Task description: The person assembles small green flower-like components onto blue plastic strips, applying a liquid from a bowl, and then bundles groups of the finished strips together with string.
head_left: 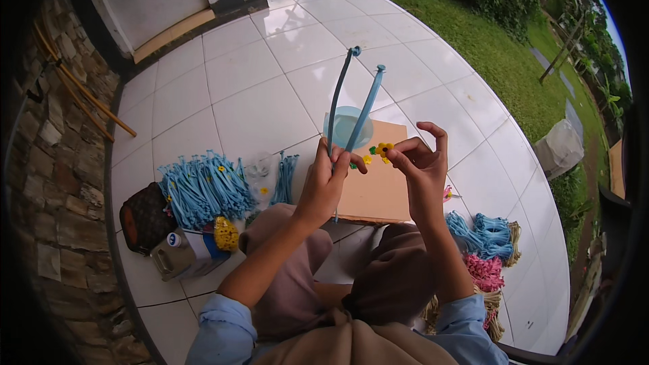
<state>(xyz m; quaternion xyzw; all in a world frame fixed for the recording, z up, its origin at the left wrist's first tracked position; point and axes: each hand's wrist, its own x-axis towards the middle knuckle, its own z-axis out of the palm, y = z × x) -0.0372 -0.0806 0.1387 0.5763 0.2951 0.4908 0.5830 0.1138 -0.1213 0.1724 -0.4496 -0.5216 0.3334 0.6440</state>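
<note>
Presently, the left hand is gripping a long, thin, pale-blue stick with a knobbed tip and a slimmer dark-blue stick, thumb and fingers closed around their lower part. The right hand is pinching a small yellow flower-shaped piece between thumb and forefinger, its other fingers lifting clear. This flower is hovering just right of the sticks, apart from them and near the left fingertips; the sticks' long axes are running up and away, the pale one leaning right, the dark one standing steeper. The left hand is the nearer one to both sticks.

Below, a flat tan cardboard slab is resting on glossy white floor tiles, bearing a round translucent blue tub. A heap of pale-blue knobbed stems is lying leftward; a stone wall is bordering the left side, a green lawn the right.
</note>
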